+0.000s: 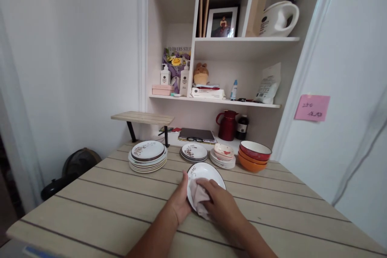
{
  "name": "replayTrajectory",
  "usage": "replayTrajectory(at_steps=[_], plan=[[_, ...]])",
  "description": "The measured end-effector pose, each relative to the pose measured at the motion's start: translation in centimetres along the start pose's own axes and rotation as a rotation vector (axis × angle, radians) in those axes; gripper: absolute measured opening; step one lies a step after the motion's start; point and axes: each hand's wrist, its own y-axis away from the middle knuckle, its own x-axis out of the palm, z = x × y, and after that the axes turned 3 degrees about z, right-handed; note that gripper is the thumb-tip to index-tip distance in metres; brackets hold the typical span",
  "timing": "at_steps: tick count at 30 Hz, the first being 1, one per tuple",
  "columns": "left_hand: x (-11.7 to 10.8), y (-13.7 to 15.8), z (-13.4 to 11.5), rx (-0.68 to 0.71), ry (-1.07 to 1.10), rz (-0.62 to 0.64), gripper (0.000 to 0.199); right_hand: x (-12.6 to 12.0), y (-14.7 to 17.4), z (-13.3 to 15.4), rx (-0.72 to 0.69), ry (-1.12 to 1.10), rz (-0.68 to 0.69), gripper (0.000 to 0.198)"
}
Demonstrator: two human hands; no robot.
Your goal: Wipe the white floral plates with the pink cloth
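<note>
Now left fingers [184,183] grip the plate [215,172], right fingers [211,186] clasping cloth [198,194] against it

Plate [208,171], crumpled cloth [198,195] (in right hand [222,201])

home: framed picture [223,23], plush toy [201,68]

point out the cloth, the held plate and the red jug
cloth [198,196]: head view, its crumpled middle
held plate [209,172]: head view, bare white upper face
red jug [227,127]: head view, front of its body
</note>
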Motion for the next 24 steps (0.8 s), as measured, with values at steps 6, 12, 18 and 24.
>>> replayTrajectory(at_steps=[6,12,18,24], plan=[[-0.4,-0.4,0.1,-0.011,0.038,0.024,0.074,-0.3,-1.8,0.8,-0.077,0.107,-0.196,0.067],[-0.9,-0.7,0.3,0.017,0.085,0.061,0.075,-0.7,-1.3,-1.9,0.053,0.109,-0.271,0.046],[-0.4,-0.2,0.0,0.015,0.097,0.015,0.073,0.2,-0.5,-2.0,-0.012,0.076,-0.163,0.031],[0.6,-0.1,0.0,-0.018,0.031,-0.005,0.068,0.7,-0.8,1.1,-0.126,0.013,-0.187,0.035]])
